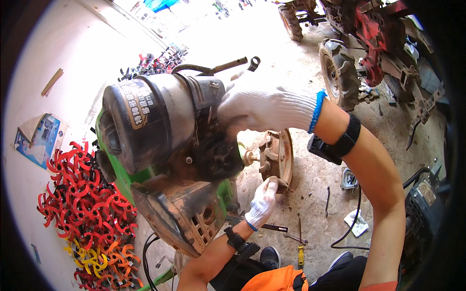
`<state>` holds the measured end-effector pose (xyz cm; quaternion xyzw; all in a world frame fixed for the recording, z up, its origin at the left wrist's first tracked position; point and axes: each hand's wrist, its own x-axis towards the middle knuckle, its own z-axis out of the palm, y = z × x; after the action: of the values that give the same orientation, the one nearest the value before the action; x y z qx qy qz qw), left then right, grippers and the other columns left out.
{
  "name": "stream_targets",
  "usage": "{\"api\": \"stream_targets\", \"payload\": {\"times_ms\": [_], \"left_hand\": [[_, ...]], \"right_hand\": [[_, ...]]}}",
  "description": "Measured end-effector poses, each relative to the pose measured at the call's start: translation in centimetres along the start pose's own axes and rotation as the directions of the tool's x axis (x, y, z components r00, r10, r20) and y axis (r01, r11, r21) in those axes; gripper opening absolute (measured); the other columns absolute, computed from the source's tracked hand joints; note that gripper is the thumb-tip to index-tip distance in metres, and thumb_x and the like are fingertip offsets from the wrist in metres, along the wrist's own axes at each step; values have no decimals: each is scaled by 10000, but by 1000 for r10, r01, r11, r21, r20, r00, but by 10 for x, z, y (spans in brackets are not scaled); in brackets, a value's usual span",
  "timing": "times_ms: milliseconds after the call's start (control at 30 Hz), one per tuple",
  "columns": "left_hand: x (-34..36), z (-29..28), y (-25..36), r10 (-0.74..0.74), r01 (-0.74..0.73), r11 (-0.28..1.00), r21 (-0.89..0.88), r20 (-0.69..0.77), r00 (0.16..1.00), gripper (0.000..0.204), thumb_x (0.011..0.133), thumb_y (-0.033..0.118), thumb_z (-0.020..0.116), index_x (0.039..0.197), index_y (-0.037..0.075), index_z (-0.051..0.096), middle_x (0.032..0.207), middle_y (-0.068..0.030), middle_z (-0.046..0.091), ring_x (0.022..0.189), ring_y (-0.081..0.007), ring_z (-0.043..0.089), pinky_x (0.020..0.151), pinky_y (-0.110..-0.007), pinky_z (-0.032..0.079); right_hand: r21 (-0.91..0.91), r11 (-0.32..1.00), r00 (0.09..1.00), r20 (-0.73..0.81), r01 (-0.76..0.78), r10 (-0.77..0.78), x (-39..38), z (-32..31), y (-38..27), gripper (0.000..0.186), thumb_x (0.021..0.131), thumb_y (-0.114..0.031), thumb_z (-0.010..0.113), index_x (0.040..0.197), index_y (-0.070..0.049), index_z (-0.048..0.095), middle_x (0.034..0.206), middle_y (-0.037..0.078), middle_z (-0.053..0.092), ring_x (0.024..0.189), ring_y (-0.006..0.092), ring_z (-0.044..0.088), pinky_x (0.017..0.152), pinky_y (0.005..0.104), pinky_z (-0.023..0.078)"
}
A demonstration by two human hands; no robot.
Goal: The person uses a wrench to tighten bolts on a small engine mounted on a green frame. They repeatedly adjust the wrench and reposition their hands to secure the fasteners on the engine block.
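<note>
A dirty small engine (165, 140) with a black tank and rusty brown housing sits on a green frame (114, 172), tilted on its side. My right hand (264, 104), in a white knit glove, rests on top of the engine body and grips it. My left hand (262, 201), also gloved, holds the lower rim of a rusty round disc (281, 155) mounted on the engine's shaft. Both forearms wear black straps near the wrist.
A heap of red, orange and yellow curved tiller blades (85, 208) lies left. A red tractor (369, 43) with lugged tyres stands at the upper right. Hand tools, including a yellow-handled screwdriver (300, 252), and a black cable (352, 228) lie on the concrete floor.
</note>
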<state>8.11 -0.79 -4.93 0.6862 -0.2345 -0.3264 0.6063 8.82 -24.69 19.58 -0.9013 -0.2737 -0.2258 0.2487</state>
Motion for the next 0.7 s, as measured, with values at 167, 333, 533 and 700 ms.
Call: {"api": "stream_targets", "payload": {"times_ms": [167,333,533,700], "left_hand": [[-2,9,10,-67,69,996,-48,40,997,369,1172,305,479,1166,1,688,1052,-59,728,974,-146,631,944,-309,509],[1,10,7,-5,5,1000,-5,38,999,384,1177,330,484,1151,7,689,1049,-35,713,969,-122,605,920,-295,499],[1,10,0,-40,42,999,-23,51,998,383,1178,334,483,1153,12,688,1047,-18,696,957,-102,557,890,-277,473],[2,13,5,-19,19,1000,7,31,999,396,1182,341,475,1140,17,697,1049,-22,701,953,-103,557,883,-281,472]], "right_hand": [[-33,994,994,-34,103,-105,-1,1,5,228,904,-231,814,1102,-119,823,976,91,793,919,288,767,830,409,607],[16,997,997,-8,-78,78,-14,7,2,259,928,-263,803,1142,-118,823,1039,105,801,944,299,772,863,406,612],[108,991,996,21,-83,81,-4,-1,-3,282,933,-285,783,1151,-112,827,1013,121,805,919,319,775,832,413,616],[28,1000,1000,-18,-10,10,1,-5,-6,251,929,-270,780,1109,-105,837,940,126,806,865,326,774,803,418,615]]}}
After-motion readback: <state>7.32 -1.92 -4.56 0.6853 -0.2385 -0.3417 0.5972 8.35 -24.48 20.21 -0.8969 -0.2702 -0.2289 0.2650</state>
